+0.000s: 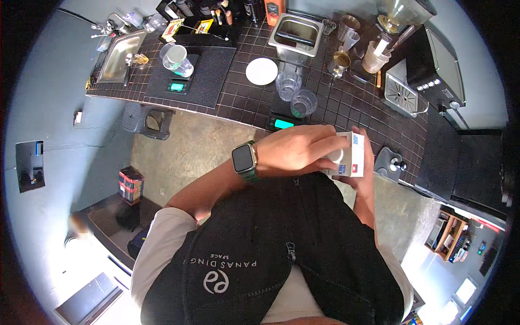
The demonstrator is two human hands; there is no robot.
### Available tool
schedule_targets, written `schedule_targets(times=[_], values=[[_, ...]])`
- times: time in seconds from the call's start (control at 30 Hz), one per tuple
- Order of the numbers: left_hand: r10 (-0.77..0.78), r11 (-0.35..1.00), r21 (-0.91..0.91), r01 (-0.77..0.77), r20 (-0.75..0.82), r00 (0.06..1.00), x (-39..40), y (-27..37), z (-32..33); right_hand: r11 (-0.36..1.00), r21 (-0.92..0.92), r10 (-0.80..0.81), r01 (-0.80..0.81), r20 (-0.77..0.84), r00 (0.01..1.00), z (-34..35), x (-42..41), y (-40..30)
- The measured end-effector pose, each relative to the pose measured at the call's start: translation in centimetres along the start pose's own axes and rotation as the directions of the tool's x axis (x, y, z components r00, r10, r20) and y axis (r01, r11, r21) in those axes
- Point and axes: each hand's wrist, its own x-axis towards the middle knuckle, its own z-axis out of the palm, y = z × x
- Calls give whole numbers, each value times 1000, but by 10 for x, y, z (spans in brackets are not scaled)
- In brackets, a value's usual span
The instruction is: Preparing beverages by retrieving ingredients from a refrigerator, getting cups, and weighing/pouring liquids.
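Observation:
My left hand (290, 148), with a smartwatch (243, 158) on its wrist, reaches across my front. Its fingers close around the round white cap (336, 155) of a milk carton (357, 158). My right hand (367, 156) grips that carton from the far right side; part of this hand is hidden behind it. The carton is held at the counter's front edge. Just beyond my left hand, a black digital scale (283, 123) has a lit green display. Two clear glasses (288, 85) stand close together, the nearer glass (304, 103) on the scale.
A white disc (262, 71) lies left of the glasses on the black tiled counter (243, 99). Behind stands a steel container (294, 36). An espresso machine (436, 69) and tamper (398, 164) are at right. Leftward, a second scale (177, 86) bears plastic cups (177, 61) on a mat (217, 77).

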Motion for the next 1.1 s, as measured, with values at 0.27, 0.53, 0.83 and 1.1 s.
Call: schedule_targets(times=[0.27, 0.53, 0.83, 1.1], values=[[-47, 999, -1, 48, -208, 977, -5, -2, 6, 935, -327, -162, 134, -61, 985, 19, -9, -1], [-341, 939, -21, 344, -203, 918, -23, -4, -14, 771, -566, -390, 292, -57, 919, 43, -7, -1], [-647, 755, -280, 592, -173, 743, -108, -109, -83, 685, -689, -484, 235, -190, 854, 66, -14, 2], [-626, 731, -18, 682, -416, 660, -204, -271, -55, 685, -712, -340, 154, -126, 932, 57, 12, 0]])
